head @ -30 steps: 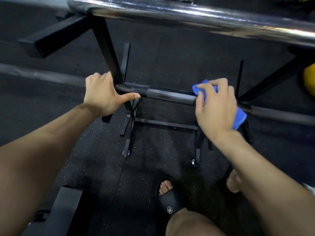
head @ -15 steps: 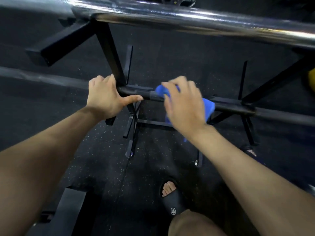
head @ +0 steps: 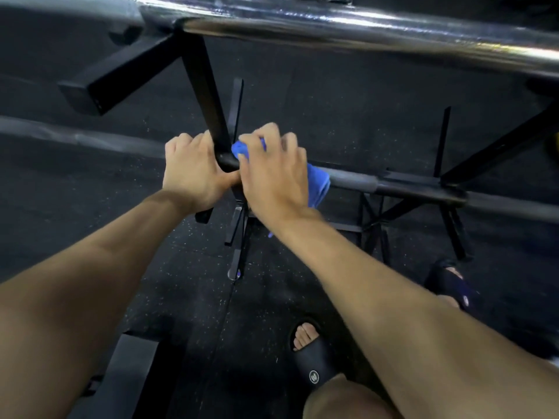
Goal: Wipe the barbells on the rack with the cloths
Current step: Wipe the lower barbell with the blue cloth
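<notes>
A dark barbell (head: 393, 184) lies across the low arms of a black rack (head: 202, 86). My right hand (head: 272, 173) grips a blue cloth (head: 317, 184) wrapped around this bar, close to the rack's left upright. My left hand (head: 190, 170) grips the same bar just left of the upright, its thumb touching my right hand. A shiny chrome barbell (head: 332, 25) rests higher on the rack, across the top of the view.
Black speckled rubber floor (head: 332, 110) lies under the rack. My feet in black slides (head: 314, 358) stand close to the rack's base. A dark block (head: 127, 376) sits at the lower left. Rack legs (head: 453, 234) spread below the bar.
My right hand has slid the blue cloth leftward along the dark bar, from its right part to beside my left hand. My left hand has stayed in place.
</notes>
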